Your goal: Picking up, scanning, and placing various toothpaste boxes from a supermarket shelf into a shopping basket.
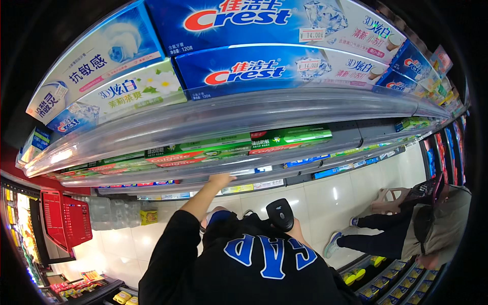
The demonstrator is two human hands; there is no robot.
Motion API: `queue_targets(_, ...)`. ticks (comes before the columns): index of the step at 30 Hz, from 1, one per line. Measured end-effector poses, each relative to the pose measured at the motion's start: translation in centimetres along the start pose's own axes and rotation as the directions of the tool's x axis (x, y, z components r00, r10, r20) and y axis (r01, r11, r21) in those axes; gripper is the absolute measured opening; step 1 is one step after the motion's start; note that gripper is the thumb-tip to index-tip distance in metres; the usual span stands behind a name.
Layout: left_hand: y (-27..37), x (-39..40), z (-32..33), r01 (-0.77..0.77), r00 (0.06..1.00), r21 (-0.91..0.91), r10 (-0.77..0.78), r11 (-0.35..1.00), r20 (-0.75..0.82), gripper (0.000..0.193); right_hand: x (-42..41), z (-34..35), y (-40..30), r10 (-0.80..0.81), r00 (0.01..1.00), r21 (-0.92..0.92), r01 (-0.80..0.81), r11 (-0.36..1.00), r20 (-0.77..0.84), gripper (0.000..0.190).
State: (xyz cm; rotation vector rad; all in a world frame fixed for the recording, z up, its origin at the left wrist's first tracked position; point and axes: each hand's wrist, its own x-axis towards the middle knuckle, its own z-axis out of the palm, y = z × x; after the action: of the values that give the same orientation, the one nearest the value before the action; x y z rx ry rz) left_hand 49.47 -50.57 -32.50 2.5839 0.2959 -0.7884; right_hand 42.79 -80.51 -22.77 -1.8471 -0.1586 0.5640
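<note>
My left hand [222, 179] reaches to a lower shelf, under the shelf edge of green and red Colgate toothpaste boxes [202, 150]; its fingertips are partly hidden, so a hold cannot be told. My right hand [293, 230] is around the handle of a black handheld barcode scanner [280, 214], held in front of my chest. Above, blue Crest toothpaste boxes [244, 28] with price stickers stand stacked behind a clear plastic shelf rail [236, 110]. White and blue toothpaste boxes [103, 49] stand beside them at the left.
A red shopping basket [76, 221] stands at the left beside wrapped clear bottles [114, 213]. Another person [404, 232] stands at the right by a pale plastic stool [389, 200]. Shelves with packaged goods [396, 282] run behind me at the lower right. Tiled floor [328, 198] lies between.
</note>
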Motion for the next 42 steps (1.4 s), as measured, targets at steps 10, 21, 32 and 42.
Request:
queue_targets(10, 4.1, 0.6, 1.8, -0.192, 0.977, -0.141, 0.175, 0.971, -0.125, 0.055, -0.6, -1.6, -3.3, 0.040, 0.998, 0.016, -0.040, 0.999, -0.046, 0.026)
queue_targets(21, -2.6, -6.5, 3.0, -0.280, 0.693, -0.142, 0.097, 0.949, -0.714, 0.057, 2.2, 0.3, -2.9, -0.114, 0.987, -0.098, 0.126, 0.987, 0.115, 0.031)
queue_targets(32, 2.5, -1.0, -0.1, -0.184, 0.927, -0.068, 0.150, 0.981, -0.343, 0.055, 1.4, 1.4, -5.8, -0.027, 0.997, -0.076, 0.032, 0.997, 0.068, 0.033)
queue_targets(42, 0.3, -3.0, 1.6, -0.110, 0.937, -0.228, 0.025, 0.967, -0.348, 0.064, 1.4, 1.5, -3.3, -0.039, 0.995, -0.043, 0.043, 0.998, 0.087, 0.031)
